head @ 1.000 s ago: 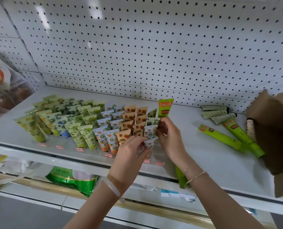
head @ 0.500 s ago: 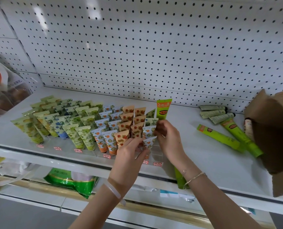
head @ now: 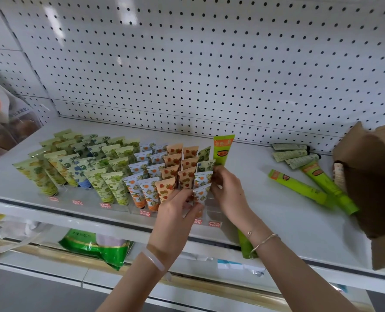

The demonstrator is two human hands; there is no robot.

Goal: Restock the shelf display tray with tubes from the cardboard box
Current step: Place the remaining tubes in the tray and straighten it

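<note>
A clear display tray (head: 216,211) at the shelf's front edge holds several rows of small patterned tubes (head: 110,167), standing cap down. My left hand (head: 175,212) pinches the lower part of a small white and orange tube (head: 202,191) at the front of the rightmost row. My right hand (head: 228,192) touches the same tube from the right. It also grips a long bright green tube (head: 222,150) upright, and a green end shows below the wrist. The open cardboard box (head: 380,183) lies at the far right of the shelf.
Two bright green tubes (head: 297,188) and three pale tubes (head: 291,155) lie loose on the white shelf (head: 265,210) between the tray and the box. A pegboard wall backs the shelf. Bagged goods sit at the left and on the shelf below.
Both hands stay at the front of the rightmost row and the small tube has barely shifted. The view has moved slightly.
</note>
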